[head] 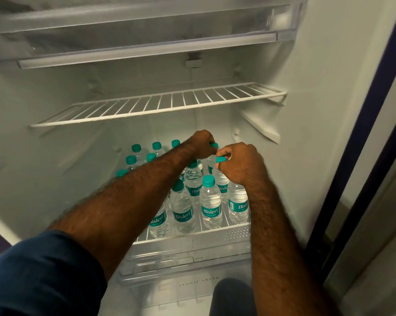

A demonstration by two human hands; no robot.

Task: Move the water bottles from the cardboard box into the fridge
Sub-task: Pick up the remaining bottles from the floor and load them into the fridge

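Two clear plastic teal-capped water bottles point(212, 153) sit pinched by their necks, one in your left hand point(201, 144), one in your right hand point(240, 163); lowering carelessly could topple the packed standing bottles point(212, 201) just below your wrists.

The lower shelf point(229, 229) of the fridge point(306, 110) is crowded with upright water bottles point(212, 207), standing close together from the front lip to the back wall; both forearms reach in over their caps, and the left hand point(201, 144) and right hand point(240, 163) each grip a bottle top near the back right; bare floor of the shelf shows only at its left side, beside the rows; the wire shelf point(158, 106) above caps the headroom over the bottles, yet carries nothing itself; the glass shelf point(147, 42) higher up is likewise bare.
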